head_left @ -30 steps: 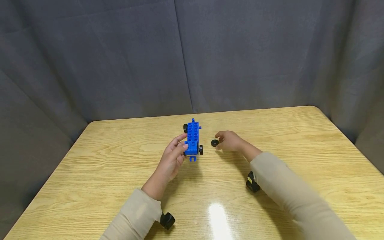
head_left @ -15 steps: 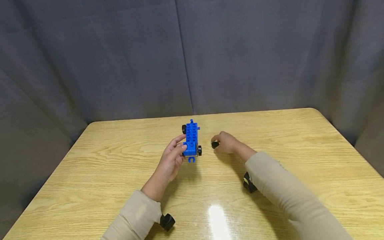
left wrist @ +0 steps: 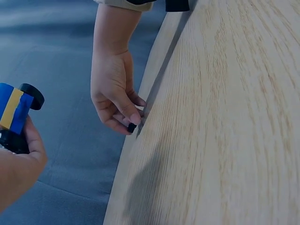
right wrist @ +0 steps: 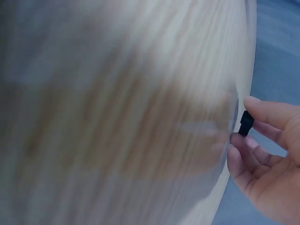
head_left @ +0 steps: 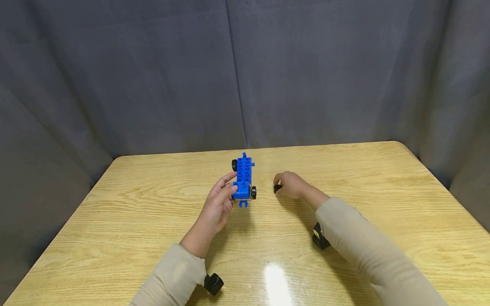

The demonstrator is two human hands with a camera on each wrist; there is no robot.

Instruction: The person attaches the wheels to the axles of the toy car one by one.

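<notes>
My left hand [head_left: 216, 207] holds a blue toy car chassis [head_left: 244, 170] by its near end, thumb on top and fingers along the left side. Studs cover its upper face. Black wheels sit at its far left and near right, while a bare blue peg sticks out at the far right. The left wrist view shows a yellow stripe on the chassis [left wrist: 16, 110]. To the right, my right hand [head_left: 294, 186] pinches a small black wheel [head_left: 277, 188] between thumb and fingertips. In the right wrist view this wheel [right wrist: 246, 123] appears edge-on, close to the table.
The wood-grain table [head_left: 134, 212] spreads beneath both hands. A grey curtain [head_left: 172, 85] hangs behind it and along both sides. Black wrist cameras hang under the left sleeve [head_left: 176, 270] and the right sleeve [head_left: 356, 238].
The right hand's fingers have closed on the small wheel that lay on the table, and moved slightly with it. The left hand and chassis have shifted slightly left.
</notes>
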